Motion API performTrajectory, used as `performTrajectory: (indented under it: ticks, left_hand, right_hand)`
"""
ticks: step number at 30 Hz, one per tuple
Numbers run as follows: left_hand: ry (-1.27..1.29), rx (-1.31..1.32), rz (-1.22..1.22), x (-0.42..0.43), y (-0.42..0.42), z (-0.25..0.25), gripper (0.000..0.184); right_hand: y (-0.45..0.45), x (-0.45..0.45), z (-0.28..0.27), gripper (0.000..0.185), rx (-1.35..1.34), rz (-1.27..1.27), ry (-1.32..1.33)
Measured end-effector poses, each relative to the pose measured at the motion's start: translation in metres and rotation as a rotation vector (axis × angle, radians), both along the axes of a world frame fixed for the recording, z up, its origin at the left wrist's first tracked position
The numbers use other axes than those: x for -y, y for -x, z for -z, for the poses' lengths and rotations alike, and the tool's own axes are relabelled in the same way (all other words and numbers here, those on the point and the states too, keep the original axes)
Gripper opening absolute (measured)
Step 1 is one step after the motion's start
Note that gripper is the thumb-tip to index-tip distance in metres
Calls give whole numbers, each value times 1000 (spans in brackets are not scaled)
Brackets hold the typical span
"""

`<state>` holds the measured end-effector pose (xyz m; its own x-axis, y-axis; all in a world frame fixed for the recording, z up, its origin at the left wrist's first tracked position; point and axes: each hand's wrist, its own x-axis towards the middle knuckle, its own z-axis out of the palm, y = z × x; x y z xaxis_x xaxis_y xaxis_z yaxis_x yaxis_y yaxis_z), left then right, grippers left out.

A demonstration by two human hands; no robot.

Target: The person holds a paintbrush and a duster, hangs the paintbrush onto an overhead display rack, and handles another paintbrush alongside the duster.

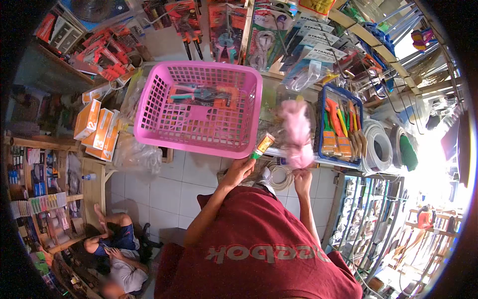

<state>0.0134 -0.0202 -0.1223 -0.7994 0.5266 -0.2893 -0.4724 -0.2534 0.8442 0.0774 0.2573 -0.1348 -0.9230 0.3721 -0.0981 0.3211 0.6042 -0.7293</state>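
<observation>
Left hand [239,172] grips a paintbrush [264,146]; right hand [302,182] holds a blurred pink thing [297,132]. Orange boxes [103,130] and blue tray [321,112] flank the pink basket [196,146].

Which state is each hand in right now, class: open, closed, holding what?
Left hand: closed, holding a green-handled paintbrush.
Right hand: closed, holding a pink thing, perhaps a duster; it is blurred.
</observation>
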Motion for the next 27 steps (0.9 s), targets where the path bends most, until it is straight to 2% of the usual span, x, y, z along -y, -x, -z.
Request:
performTrajectory:
  ticks: [1,2,5,6,9,10,13,14,18,21,22,25,26,27]
  left_hand:
    - [-13,7,9,2,0,-2,28]
    - [-26,13,20,2,1,-5,28]
    - [10,91,-96,-8,-1,-8,32]
    - [21,119,-135,-10,-3,-8,33]
    - [-22,41,15,-1,-1,-9,35]
    - [0,34,22,-1,-1,-9,37]
    - [12,-15,34,-1,-1,-7,39]
    - [19,-3,36,-1,-2,-6,40]
    - [23,52,26,-4,-5,-6,41]
    - [22,3,16,-2,-6,-3,42]
    - [19,-26,17,-4,-7,-1,43]
    - [37,96,60,-8,-4,10,45]
    - [65,111,75,-9,-2,23,44]
    - [56,137,60,-10,-1,27,44]
  right_hand:
    - [3,3,-4,14,0,36,66]
    - [-1,5,-10,14,-63,-54,16]
    - [-7,2,-5,15,-7,-238,-189]
    - [-9,-2,13,14,-63,-156,-201]
    - [-7,-4,23,15,-103,97,71]
    - [-6,-6,5,13,20,13,111]
    - [-5,15,-30,12,-210,-179,129]
    - [-13,-3,-10,12,27,-223,-191]
    - [-16,-11,25,14,-53,130,-25]
    - [-25,-11,12,15,-169,-148,123]
    - [-30,-5,2,16,-71,-171,14]
    - [-38,-12,30,16,70,-38,-160]
    - [-43,-15,33,17,179,58,-122]
    - [-44,-13,35,18,126,85,-80]
